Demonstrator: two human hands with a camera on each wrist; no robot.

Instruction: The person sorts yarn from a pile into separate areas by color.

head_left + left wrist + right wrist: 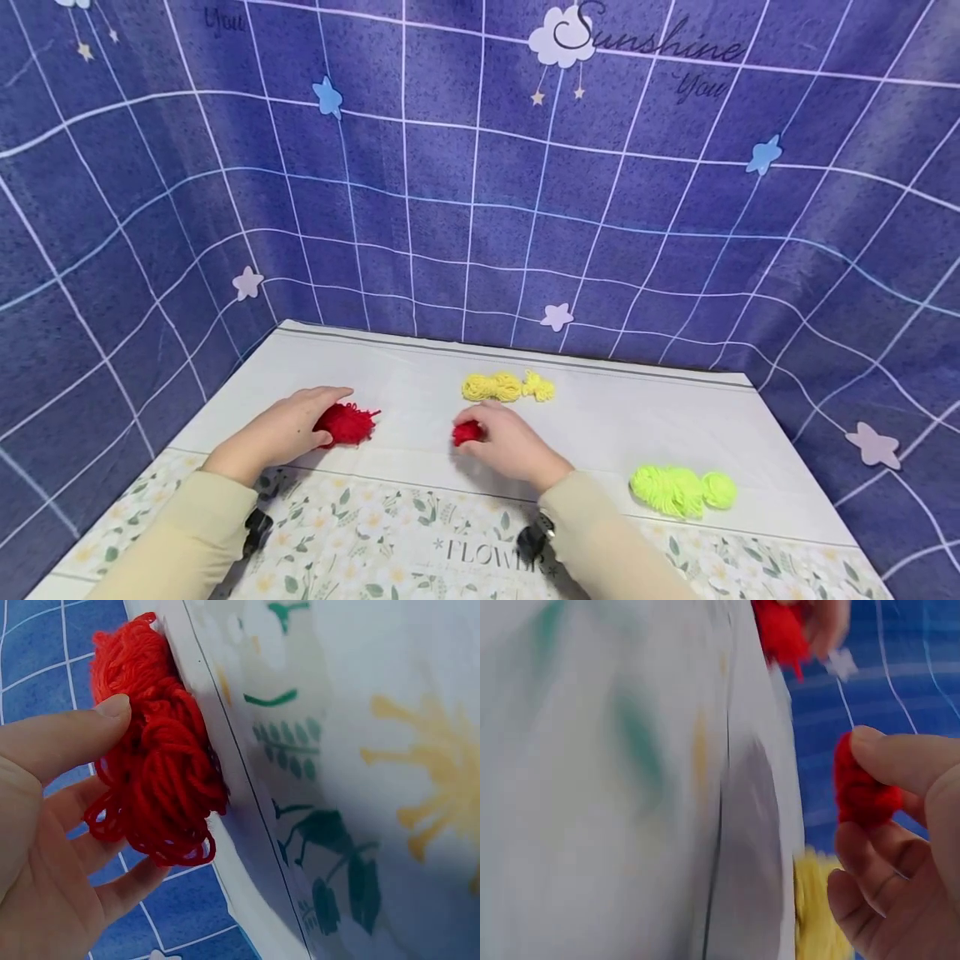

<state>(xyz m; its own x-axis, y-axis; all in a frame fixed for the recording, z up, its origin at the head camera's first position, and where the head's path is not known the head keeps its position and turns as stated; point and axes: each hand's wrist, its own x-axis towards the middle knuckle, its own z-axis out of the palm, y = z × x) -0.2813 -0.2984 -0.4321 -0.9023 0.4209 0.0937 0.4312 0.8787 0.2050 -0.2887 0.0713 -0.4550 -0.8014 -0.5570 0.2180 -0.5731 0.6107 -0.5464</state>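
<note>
My left hand (pixel 288 427) is at a skein of red yarn (pixel 348 424) lying on the left of the table. In the left wrist view the thumb presses the near side of the skein (pixel 161 757), and the fingers curl behind it; its loose loops show at one end. Toward the middle, my right hand (pixel 504 442) pinches a small ball of red yarn (pixel 467 432). The right wrist view shows that small ball (pixel 862 784) between thumb and fingertips, apart from the larger red skein (pixel 782 634).
Behind the right hand lies a yellow yarn skein (pixel 491 387) with a small yellow bundle (pixel 538 386) beside it. A neon-green skein (pixel 667 489) and a small green ball (pixel 719 490) sit at the right. A blue gridded curtain (pixel 442 208) surrounds the table's back and sides.
</note>
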